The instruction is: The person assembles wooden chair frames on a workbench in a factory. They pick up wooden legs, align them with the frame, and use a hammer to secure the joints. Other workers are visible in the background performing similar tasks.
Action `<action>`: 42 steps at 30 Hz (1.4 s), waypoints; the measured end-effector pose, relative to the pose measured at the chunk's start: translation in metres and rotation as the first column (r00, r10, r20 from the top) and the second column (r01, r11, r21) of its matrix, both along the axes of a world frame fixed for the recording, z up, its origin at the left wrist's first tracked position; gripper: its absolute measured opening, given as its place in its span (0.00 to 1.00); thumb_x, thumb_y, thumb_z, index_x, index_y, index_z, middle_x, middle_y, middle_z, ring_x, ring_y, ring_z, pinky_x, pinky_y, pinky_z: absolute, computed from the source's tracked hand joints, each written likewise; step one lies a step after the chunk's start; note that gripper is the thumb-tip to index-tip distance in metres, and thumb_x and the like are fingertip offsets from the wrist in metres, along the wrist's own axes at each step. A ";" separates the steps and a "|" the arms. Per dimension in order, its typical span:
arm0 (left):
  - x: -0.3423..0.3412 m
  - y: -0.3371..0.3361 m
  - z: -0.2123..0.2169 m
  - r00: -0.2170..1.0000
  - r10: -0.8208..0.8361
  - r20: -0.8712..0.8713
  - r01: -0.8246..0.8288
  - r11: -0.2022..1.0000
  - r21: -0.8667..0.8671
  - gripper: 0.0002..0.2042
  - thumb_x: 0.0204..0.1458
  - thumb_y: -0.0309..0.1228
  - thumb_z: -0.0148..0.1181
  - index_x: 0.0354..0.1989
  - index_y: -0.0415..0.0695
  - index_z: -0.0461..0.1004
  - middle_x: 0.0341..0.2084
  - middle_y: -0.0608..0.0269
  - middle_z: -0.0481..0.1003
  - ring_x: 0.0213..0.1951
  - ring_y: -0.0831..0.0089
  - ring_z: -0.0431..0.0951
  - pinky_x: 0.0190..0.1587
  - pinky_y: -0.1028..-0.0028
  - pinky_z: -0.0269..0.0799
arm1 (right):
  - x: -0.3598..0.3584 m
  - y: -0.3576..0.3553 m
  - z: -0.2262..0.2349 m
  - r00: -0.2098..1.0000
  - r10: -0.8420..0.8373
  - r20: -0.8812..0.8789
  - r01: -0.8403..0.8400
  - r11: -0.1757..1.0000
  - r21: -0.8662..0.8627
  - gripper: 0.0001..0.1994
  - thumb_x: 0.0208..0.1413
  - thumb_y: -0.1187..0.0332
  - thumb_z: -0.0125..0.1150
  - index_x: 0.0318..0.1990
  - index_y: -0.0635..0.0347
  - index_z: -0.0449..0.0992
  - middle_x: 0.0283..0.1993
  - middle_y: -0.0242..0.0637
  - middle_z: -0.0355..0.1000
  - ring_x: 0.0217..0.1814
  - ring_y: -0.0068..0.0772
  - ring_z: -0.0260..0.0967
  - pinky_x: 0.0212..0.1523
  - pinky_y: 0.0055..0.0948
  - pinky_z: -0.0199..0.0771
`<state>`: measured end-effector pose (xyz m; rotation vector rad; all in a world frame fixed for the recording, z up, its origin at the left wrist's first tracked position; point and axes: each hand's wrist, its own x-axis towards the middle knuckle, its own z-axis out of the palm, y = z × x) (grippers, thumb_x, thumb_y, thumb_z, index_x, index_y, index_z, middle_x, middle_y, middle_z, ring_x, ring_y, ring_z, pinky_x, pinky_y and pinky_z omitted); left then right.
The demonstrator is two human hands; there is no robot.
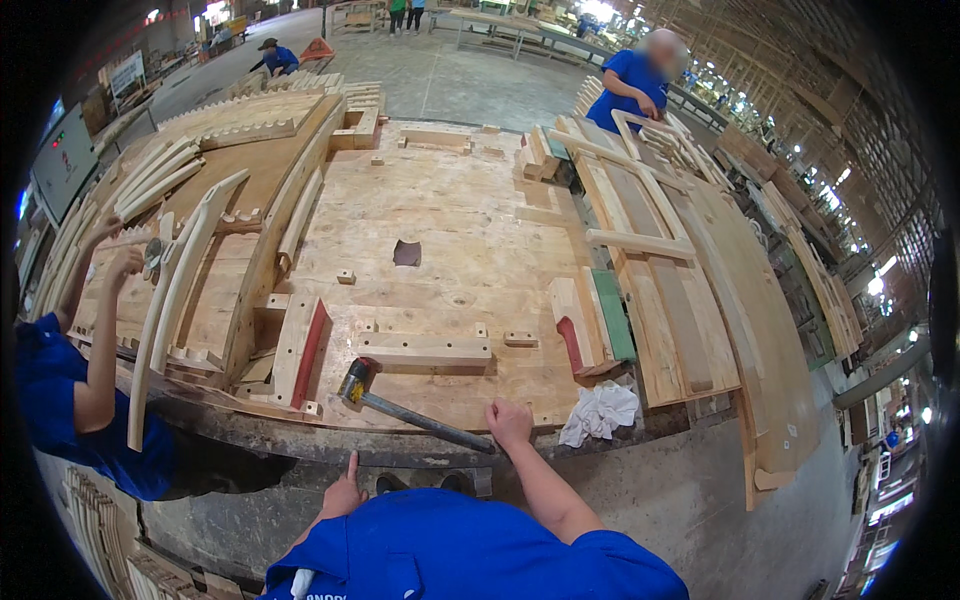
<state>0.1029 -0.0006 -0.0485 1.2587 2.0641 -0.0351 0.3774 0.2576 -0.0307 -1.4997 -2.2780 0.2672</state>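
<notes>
My right hand (510, 423) is curled into a fist on the front edge of the wooden workbench (470, 270), with nothing visible in it. Just beside it lies the handle end of a mallet (425, 421), whose black and yellow head points away to the left. Lower and to the left, my left hand (344, 494) is near the bench edge with its index finger stretched out and nothing in it. Ahead of the mallet sits a wooden block bar (425, 351) fixed to the bench top. A crumpled white cloth (600, 413) lies right of my fist.
Red-faced wooden stops (312, 355) stand at the left; a green-edged one (607, 315) stands at the right. At left, a co-worker's arms (97, 350) reach toward curved wooden slats (190, 270). Another person (628, 90) handles a wooden frame (650, 190) at the far right.
</notes>
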 end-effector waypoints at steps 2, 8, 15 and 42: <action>0.000 -0.001 -0.001 1.000 -0.003 -0.005 0.004 1.000 0.021 0.49 0.46 0.39 0.58 0.69 0.52 0.26 0.45 0.40 0.70 0.43 0.47 0.75 0.45 0.57 0.72 | -0.001 0.000 0.001 1.000 -0.003 -0.011 0.003 1.000 -0.014 0.10 0.47 0.60 0.58 0.20 0.53 0.73 0.22 0.38 0.72 0.26 0.43 0.70 0.32 0.41 0.65; -0.001 0.000 0.000 1.000 -0.013 -0.005 0.013 1.000 0.025 0.49 0.45 0.39 0.59 0.69 0.52 0.26 0.44 0.40 0.71 0.42 0.47 0.75 0.45 0.57 0.72 | 0.000 0.001 -0.001 0.999 0.016 -0.050 -0.013 0.998 0.066 0.12 0.48 0.60 0.57 0.18 0.54 0.72 0.18 0.40 0.70 0.22 0.46 0.69 0.26 0.43 0.65; 0.000 0.000 0.001 1.000 -0.006 -0.003 0.006 1.000 -0.009 0.49 0.46 0.39 0.58 0.69 0.52 0.26 0.42 0.39 0.71 0.41 0.47 0.75 0.44 0.56 0.72 | -0.001 -0.001 -0.001 0.999 0.010 -0.035 -0.008 0.999 0.040 0.12 0.48 0.60 0.57 0.18 0.54 0.71 0.18 0.39 0.70 0.23 0.44 0.69 0.29 0.42 0.63; -0.001 -0.001 -0.004 1.000 -0.024 -0.013 0.024 1.000 0.011 0.49 0.46 0.39 0.58 0.69 0.50 0.25 0.41 0.39 0.71 0.40 0.47 0.76 0.43 0.56 0.73 | 0.000 0.000 -0.002 0.999 0.005 -0.048 -0.002 0.999 0.052 0.11 0.47 0.60 0.58 0.18 0.54 0.71 0.19 0.38 0.70 0.23 0.43 0.69 0.29 0.42 0.62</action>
